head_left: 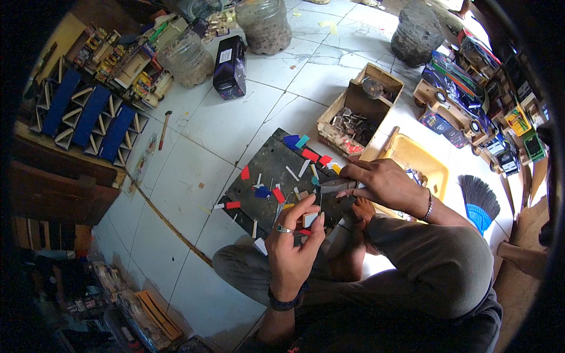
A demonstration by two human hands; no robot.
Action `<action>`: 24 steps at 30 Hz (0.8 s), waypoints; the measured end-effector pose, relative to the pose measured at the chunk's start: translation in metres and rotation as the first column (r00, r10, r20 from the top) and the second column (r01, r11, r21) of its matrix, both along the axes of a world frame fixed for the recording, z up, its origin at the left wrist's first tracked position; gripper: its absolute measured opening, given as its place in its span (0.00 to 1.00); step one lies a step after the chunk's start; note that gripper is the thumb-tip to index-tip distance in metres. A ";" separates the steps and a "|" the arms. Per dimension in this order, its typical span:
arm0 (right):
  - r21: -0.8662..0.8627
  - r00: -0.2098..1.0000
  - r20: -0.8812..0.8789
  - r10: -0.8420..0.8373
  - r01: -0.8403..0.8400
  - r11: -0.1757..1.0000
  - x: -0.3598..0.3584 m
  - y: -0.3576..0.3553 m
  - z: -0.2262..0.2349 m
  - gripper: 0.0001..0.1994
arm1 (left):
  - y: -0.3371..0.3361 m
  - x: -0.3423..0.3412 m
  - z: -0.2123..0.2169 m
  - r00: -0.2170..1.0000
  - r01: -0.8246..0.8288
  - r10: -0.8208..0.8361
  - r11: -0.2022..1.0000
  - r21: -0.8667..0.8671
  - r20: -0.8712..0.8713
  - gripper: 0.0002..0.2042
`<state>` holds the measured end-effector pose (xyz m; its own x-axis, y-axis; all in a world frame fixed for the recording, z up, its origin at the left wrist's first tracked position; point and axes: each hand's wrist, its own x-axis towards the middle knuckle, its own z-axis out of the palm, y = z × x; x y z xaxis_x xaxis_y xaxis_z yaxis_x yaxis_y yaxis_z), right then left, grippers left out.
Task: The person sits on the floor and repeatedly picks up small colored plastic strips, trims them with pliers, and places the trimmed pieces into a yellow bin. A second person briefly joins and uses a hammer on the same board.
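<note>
In my left hand (294,244), a small white block (309,219) is pinched between thumb and fingertips. My right hand (385,183) is closed on a grey blade-like tool (335,186), whose exact kind I cannot make out. Both hands are above a dark board (247,188) lying in front of my crossed legs. Strewn over the board are red pieces (278,195), blue pieces (291,142), a teal piece (302,141) and thin white strips (292,173). My left hand hides part of the board's near side.
Beyond the board stands a wooden box (376,94) of small metal parts. A yellow tub (412,154) and a blue-and-black brush (479,203) are at right. A hammer (165,129) lies on the tiles. Wooden toy trucks (444,106) and blue-topped wooden frames (94,112) line the sides.
</note>
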<state>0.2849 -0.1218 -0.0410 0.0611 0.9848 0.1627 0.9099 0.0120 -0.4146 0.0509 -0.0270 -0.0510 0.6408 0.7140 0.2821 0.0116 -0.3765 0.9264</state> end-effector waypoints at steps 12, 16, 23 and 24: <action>-0.073 0.998 0.058 -0.026 0.030 0.997 -0.005 0.001 0.002 0.24 | 0.000 0.010 -0.003 0.998 -0.029 0.018 0.985 -0.168 -0.067 0.16; -0.055 0.993 0.112 -0.027 0.033 0.998 -0.009 0.001 0.003 0.20 | -0.003 0.013 -0.001 0.995 -0.040 0.006 0.936 -0.350 -0.096 0.14; -0.062 0.994 0.104 -0.021 0.028 0.998 -0.009 0.002 0.003 0.20 | -0.003 0.016 -0.002 0.997 -0.049 0.027 0.949 -0.310 -0.073 0.12; -0.059 0.994 0.103 -0.022 0.028 0.998 -0.009 0.002 0.003 0.20 | -0.004 0.016 -0.003 0.996 -0.059 0.034 0.943 -0.327 -0.082 0.12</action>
